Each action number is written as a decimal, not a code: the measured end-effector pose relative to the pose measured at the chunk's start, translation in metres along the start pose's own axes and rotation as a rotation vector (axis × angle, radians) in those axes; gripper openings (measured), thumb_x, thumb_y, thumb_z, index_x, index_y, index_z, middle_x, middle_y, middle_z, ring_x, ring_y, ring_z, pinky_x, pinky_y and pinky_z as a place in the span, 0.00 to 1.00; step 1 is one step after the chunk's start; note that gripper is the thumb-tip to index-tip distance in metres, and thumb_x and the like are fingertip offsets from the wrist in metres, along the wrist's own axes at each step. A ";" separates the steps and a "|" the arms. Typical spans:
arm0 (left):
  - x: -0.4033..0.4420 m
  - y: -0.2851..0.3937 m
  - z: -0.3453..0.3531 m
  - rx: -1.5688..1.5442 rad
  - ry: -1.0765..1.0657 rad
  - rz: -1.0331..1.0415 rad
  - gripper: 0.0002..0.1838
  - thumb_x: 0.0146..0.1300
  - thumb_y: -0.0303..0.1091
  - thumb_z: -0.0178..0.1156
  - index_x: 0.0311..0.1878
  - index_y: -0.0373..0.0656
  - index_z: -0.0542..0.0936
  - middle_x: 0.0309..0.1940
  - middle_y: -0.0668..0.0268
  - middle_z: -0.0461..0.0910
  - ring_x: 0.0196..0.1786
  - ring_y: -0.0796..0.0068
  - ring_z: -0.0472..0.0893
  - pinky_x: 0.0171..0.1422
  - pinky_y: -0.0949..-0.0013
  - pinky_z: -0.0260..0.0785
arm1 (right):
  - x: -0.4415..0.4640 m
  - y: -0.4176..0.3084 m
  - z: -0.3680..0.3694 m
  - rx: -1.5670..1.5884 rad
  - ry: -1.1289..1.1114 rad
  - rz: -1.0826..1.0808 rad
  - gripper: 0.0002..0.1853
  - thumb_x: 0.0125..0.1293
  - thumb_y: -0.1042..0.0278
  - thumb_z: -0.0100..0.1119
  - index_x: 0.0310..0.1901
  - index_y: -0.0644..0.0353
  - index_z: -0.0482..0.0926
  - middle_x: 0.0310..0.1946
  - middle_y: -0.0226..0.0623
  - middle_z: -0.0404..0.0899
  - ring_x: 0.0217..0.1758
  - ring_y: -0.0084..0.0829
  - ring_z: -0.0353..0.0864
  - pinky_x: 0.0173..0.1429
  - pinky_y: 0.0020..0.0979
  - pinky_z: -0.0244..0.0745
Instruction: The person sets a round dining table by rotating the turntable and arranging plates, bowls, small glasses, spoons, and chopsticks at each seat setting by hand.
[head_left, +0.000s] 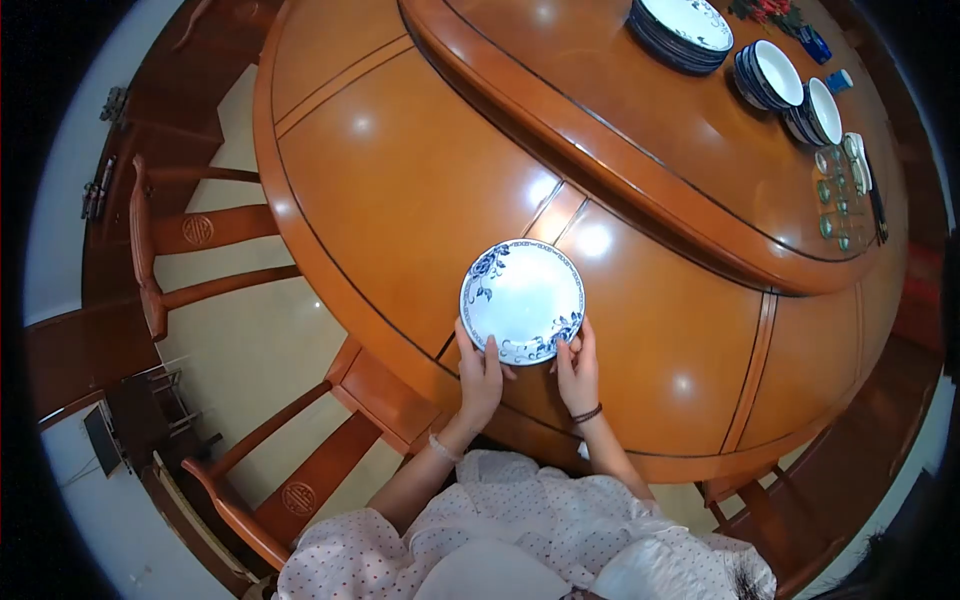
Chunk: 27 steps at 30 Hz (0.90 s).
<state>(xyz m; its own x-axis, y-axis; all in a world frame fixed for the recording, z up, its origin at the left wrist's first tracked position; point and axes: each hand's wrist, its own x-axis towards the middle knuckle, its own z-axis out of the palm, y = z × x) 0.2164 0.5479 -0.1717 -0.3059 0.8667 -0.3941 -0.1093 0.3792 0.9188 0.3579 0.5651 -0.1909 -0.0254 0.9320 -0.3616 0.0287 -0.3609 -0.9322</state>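
A round white plate (522, 300) with blue flowers and a patterned blue rim is between my two hands, over the near part of the wooden table (370, 190). My left hand (480, 378) grips its lower left edge, thumb on top and fingers beneath. At the lower right edge, my right hand (578, 372) has the same plate, its thumb near the blue flowers. Whether the plate's underside touches the tabletop, I cannot tell.
On the raised round centre stand a stack of plates (688, 28), two stacks of bowls (776, 75) (822, 112) and several glasses (838, 200). Red flowers (768, 10) are at the far edge. Wooden chairs (205, 232) (300, 490) stand along the table's left side.
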 end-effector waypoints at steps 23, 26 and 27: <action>0.000 -0.011 -0.016 0.051 -0.021 -0.053 0.35 0.66 0.35 0.47 0.66 0.35 0.37 0.14 0.66 0.72 0.12 0.81 0.66 0.15 0.78 0.57 | 0.160 -0.079 -0.055 -1.662 0.549 -0.156 0.28 0.62 0.71 0.38 0.65 0.64 0.50 0.67 0.50 0.48 0.70 0.43 0.47 0.70 0.44 0.43; 0.004 -0.015 -0.021 -0.018 0.082 0.120 0.26 0.67 0.32 0.45 0.64 0.38 0.48 0.15 0.73 0.64 0.18 0.87 0.61 0.21 0.82 0.53 | 0.167 -0.074 -0.050 -1.740 0.568 -0.122 0.28 0.64 0.70 0.36 0.65 0.67 0.49 0.66 0.53 0.48 0.69 0.46 0.48 0.70 0.41 0.43; 0.010 -0.008 -0.017 -0.032 0.081 0.172 0.25 0.66 0.30 0.45 0.62 0.36 0.50 0.16 0.72 0.66 0.19 0.87 0.62 0.22 0.82 0.54 | 0.167 -0.075 -0.048 -1.745 0.557 -0.104 0.28 0.64 0.69 0.36 0.65 0.66 0.49 0.67 0.53 0.47 0.70 0.46 0.48 0.70 0.41 0.43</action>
<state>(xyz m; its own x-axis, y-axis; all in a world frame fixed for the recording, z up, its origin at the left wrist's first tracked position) 0.1978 0.5477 -0.1821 -0.3973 0.8885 -0.2295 -0.0782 0.2164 0.9732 0.3996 0.7495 -0.1807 0.1909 0.9786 0.0765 0.9427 -0.2045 0.2637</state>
